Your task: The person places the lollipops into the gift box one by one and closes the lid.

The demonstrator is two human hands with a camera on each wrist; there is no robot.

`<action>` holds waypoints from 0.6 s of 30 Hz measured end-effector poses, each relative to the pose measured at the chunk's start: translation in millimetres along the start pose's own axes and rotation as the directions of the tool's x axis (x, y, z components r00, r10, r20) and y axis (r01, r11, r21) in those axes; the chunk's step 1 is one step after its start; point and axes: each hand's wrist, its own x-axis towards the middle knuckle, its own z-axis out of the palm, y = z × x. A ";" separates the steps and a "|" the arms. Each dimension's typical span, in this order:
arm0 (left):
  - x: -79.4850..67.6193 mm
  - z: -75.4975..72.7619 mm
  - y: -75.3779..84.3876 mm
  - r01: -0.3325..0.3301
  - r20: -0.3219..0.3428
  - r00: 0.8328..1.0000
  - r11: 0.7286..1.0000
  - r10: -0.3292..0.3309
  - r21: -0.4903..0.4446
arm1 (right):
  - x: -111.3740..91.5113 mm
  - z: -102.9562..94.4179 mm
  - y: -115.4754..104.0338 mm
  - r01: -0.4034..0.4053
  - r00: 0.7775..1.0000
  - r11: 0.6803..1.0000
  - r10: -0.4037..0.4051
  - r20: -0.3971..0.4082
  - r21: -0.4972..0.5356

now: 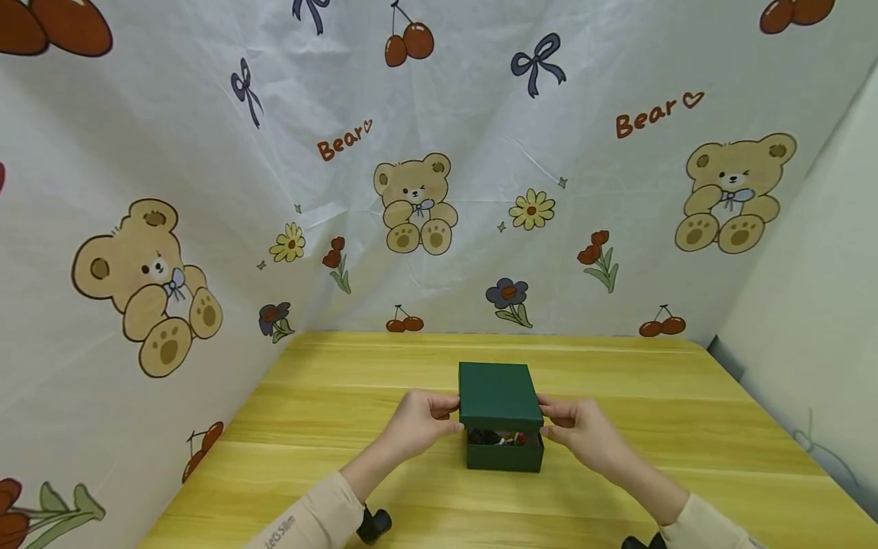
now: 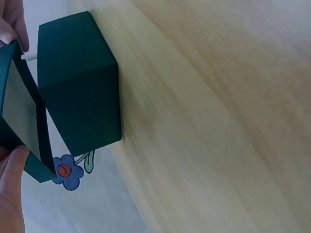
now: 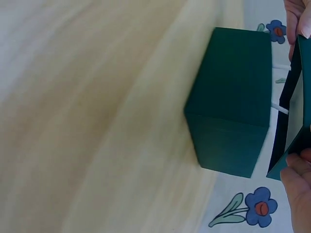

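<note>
A dark green lid (image 1: 499,390) is raised a little above a matching green box (image 1: 504,458) standing on the table. My left hand (image 1: 417,421) grips the lid's left side, thumb at its lower front corner. On the opposite side my right hand (image 1: 587,433) holds it the same way. Through the gap, small red and dark items (image 1: 519,438) show in the box, mostly hidden by the lid. In the right wrist view, thin white sticks (image 3: 280,108) stick out of the box toward the pale inside of the lid (image 3: 294,114).
The yellow wood-grain table (image 1: 384,358) spreads around the box. A white cloth with printed bears (image 1: 414,204) hangs behind and to the left. At the right is a plain pale wall (image 1: 816,305) with a thin cable (image 1: 826,450). Black wrist devices (image 1: 373,524) sit below the sleeves.
</note>
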 end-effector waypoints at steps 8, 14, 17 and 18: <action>-2.2 11.3 -1.9 0.009 -0.007 1.000 1.000 -0.008 0.022 | -5.4 2.2 8.9 0.003 1.000 1.000 -0.003 -0.006 -0.007; -5.2 12.9 -0.7 0.037 -0.001 0.999 0.999 -0.037 0.009 | -5.4 3.7 11.6 -0.002 1.000 1.000 0.002 -0.004 -0.013; -4.7 11.8 1.3 0.039 0.000 0.999 0.999 -0.039 0.008 | -6.2 2.9 11.5 -0.020 1.000 1.000 0.020 -0.001 -0.003; -4.6 11.3 2.1 0.038 -0.002 0.999 0.999 -0.038 0.009 | -6.4 2.4 11.3 -0.025 1.000 1.000 0.025 -0.001 0.001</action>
